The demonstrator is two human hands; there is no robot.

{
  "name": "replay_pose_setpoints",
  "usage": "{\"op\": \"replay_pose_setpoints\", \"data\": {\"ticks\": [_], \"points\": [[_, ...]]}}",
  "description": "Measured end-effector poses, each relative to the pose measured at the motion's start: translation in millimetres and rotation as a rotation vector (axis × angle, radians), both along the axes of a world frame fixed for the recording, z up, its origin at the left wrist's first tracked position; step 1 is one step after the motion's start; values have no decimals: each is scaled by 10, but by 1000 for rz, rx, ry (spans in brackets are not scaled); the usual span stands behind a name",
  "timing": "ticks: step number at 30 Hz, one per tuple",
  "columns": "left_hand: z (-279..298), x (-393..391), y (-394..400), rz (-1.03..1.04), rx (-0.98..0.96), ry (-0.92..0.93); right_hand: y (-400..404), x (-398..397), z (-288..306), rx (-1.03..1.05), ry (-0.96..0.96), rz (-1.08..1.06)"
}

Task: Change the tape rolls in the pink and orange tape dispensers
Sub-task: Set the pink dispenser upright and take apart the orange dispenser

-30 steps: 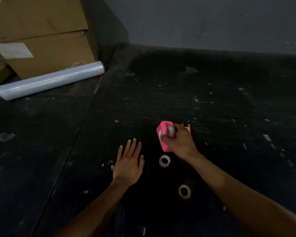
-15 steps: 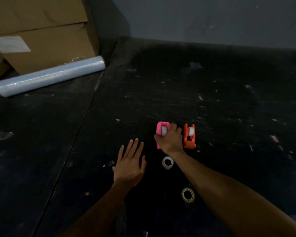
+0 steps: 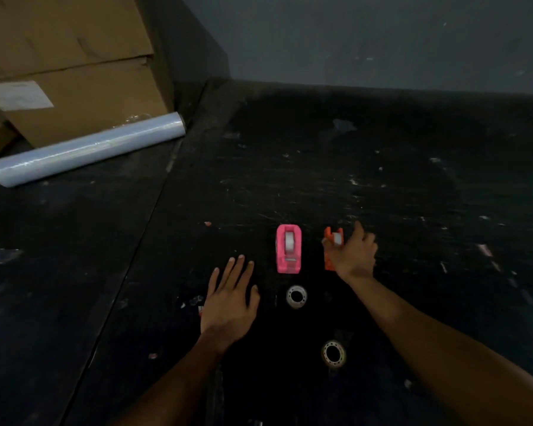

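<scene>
The pink tape dispenser (image 3: 288,252) stands alone on the black table (image 3: 382,186) with a pale tape roll in its cradle. Just right of it is the orange tape dispenser (image 3: 329,259), also holding a pale roll; my right hand (image 3: 356,255) curls over it from the right, thumb and fingers around its upper part. My left hand (image 3: 228,302) lies flat on the table left of the pink dispenser, fingers spread, holding nothing. Two loose tape rolls lie flat nearer to me: one (image 3: 296,296) just below the pink dispenser, the other (image 3: 333,353) closer in.
A long roll of clear stretch film (image 3: 86,149) lies at the back left against stacked cardboard boxes (image 3: 74,72). A grey wall (image 3: 382,35) closes the table's far side. Small scraps of paper and tape dot the dark surface.
My right hand set the pink dispenser down, let go of it and moved right onto the orange dispenser. My left hand stayed flat on the table.
</scene>
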State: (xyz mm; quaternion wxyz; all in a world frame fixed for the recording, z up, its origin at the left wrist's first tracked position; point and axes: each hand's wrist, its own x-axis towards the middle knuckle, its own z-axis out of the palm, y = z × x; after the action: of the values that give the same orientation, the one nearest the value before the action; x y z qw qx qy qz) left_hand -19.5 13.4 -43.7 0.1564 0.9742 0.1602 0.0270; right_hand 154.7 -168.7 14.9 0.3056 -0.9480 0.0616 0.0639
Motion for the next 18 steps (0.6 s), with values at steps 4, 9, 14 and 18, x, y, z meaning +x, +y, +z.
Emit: {"op": "replay_pose_setpoints", "data": {"ticks": [4, 9, 14, 18], "points": [[28, 3, -7, 4, 2, 16, -65, 18, -58, 114, 68, 28], [85, 16, 12, 22, -104, 21, -128, -94, 5, 199, 42, 61], [377, 111, -74, 87, -469, 16, -240, -385, 297, 454, 79, 66], [761, 86, -366, 25, -772, -131, -355, -628, 455, 628, 157, 143]]}}
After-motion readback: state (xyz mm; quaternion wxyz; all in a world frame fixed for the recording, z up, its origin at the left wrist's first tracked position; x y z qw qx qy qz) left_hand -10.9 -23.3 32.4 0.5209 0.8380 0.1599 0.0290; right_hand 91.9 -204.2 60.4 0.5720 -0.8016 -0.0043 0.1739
